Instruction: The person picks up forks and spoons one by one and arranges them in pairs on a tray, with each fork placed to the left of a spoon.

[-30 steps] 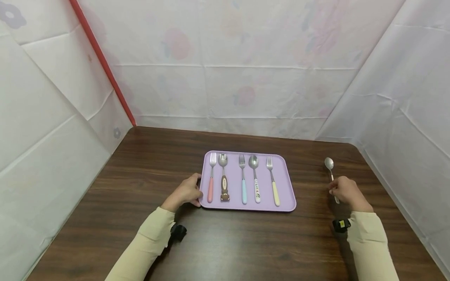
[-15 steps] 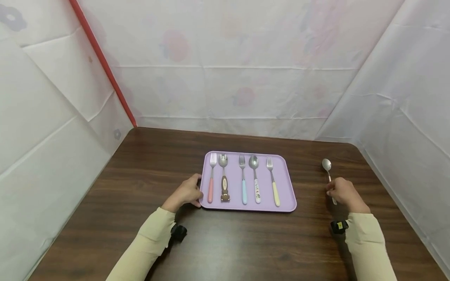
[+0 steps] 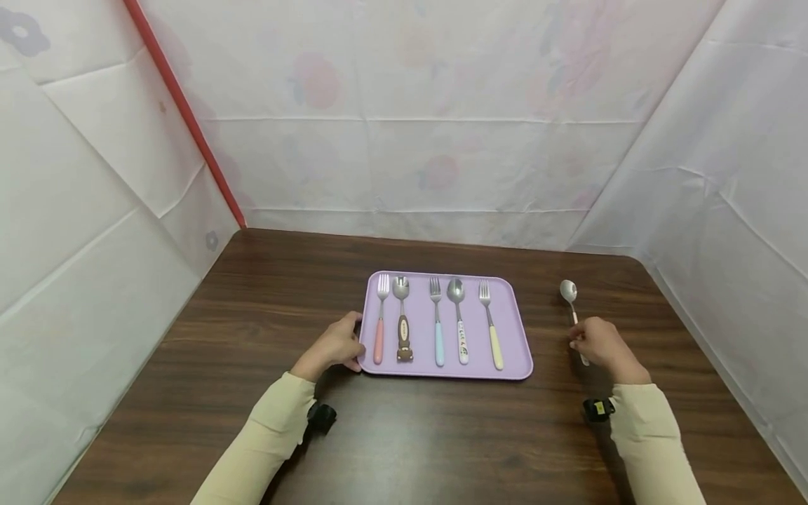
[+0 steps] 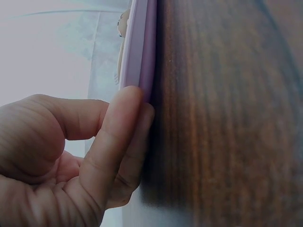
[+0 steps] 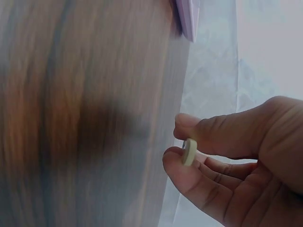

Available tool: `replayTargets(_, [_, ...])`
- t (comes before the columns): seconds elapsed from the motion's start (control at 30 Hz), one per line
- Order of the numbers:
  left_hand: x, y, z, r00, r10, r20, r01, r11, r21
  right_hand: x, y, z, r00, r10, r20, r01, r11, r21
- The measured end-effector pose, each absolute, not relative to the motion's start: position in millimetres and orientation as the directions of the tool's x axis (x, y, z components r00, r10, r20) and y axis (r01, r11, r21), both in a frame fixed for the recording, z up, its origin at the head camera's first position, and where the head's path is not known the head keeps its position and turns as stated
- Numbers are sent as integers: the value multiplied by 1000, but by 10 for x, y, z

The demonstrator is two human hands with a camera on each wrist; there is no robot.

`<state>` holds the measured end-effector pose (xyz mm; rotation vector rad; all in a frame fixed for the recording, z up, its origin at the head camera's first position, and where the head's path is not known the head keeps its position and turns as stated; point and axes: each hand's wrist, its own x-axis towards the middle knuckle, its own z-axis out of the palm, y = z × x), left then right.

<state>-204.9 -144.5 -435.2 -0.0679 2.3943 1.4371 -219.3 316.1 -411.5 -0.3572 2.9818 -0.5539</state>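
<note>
At the left edge of a purple tray (image 3: 513, 344), my left hand (image 3: 334, 344) holds the rim with thumb and fingers. My right hand (image 3: 602, 344) pinches a spoon (image 3: 569, 291) by its pale handle, to the right of the tray and apart from it. In the right wrist view the handle's rounded end (image 5: 190, 152) shows between thumb and forefinger. On the tray, from left, lie a pink-handled fork (image 3: 379, 340), a spoon with a brown bear handle (image 3: 404, 337), a blue-handled fork (image 3: 439, 344), a spoon with a white patterned handle (image 3: 463, 342) and a yellow-handled fork (image 3: 496, 347).
The dark wooden table (image 3: 404, 442) carries the tray. White printed sheets (image 3: 404, 168) hang behind the table and on both sides. A red strip (image 3: 183, 109) runs down at the back left corner.
My right hand has moved left toward the tray, carrying the spoon along. The left hand and the tray have stayed in place.
</note>
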Motion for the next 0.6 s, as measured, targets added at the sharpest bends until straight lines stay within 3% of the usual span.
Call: replayTargets(0.6, [-2017,-1446,-4335,-939,130,-319,-221,482,848,-2186,2864,-4158,-943,-332,37,-321,869,-376])
